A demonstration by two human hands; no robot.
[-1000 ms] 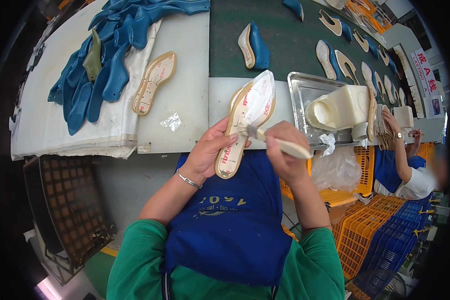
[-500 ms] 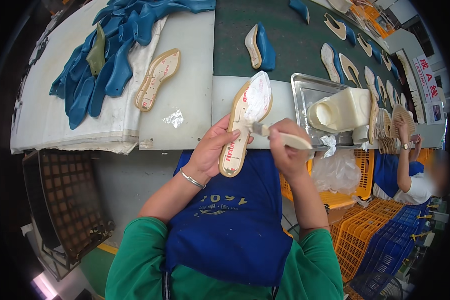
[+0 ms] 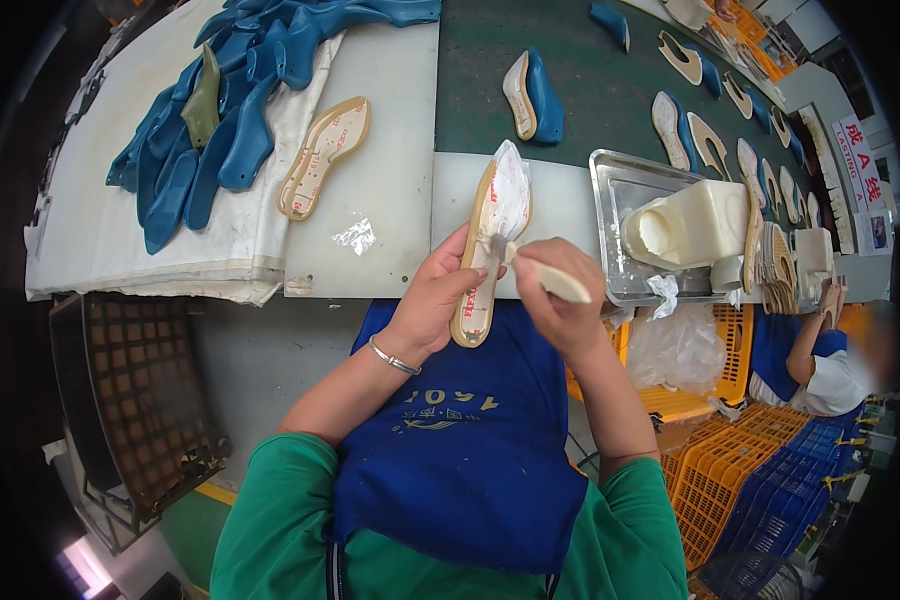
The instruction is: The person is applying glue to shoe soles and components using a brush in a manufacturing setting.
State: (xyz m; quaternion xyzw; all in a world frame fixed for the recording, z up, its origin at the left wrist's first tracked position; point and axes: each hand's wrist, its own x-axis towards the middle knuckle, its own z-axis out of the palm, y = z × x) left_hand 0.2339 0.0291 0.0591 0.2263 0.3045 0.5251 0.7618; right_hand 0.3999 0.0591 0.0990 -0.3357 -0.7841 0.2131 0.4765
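Note:
My left hand [image 3: 438,295] grips a beige insole [image 3: 477,310] by its side, heel end toward me. White paste coats the insole's forefoot and reaches down to its middle. In my right hand [image 3: 562,300] is a brush [image 3: 553,279] with a pale handle; its bristles touch the insole near the waist, just above my left thumb. To the right, a metal tray [image 3: 603,215] holds a white plastic jug [image 3: 692,228], its cut opening facing left. Another insole [image 3: 327,155], or a small stack of them, lies on the pale tabletop to the left.
Blue shoe lasts [image 3: 245,135] and one olive last [image 3: 202,100] are heaped at the far left. Lasts with insoles [image 3: 667,128] line the green surface [image 3: 475,100]. More insoles stack beside the tray. Yellow crates [image 3: 715,450] stand at right, near a co-worker [image 3: 820,365].
The held insole has turned slightly on its edge and shifted a little right. My right hand and the brush have moved left, and the paste reaches lower. The co-worker's hand has moved down.

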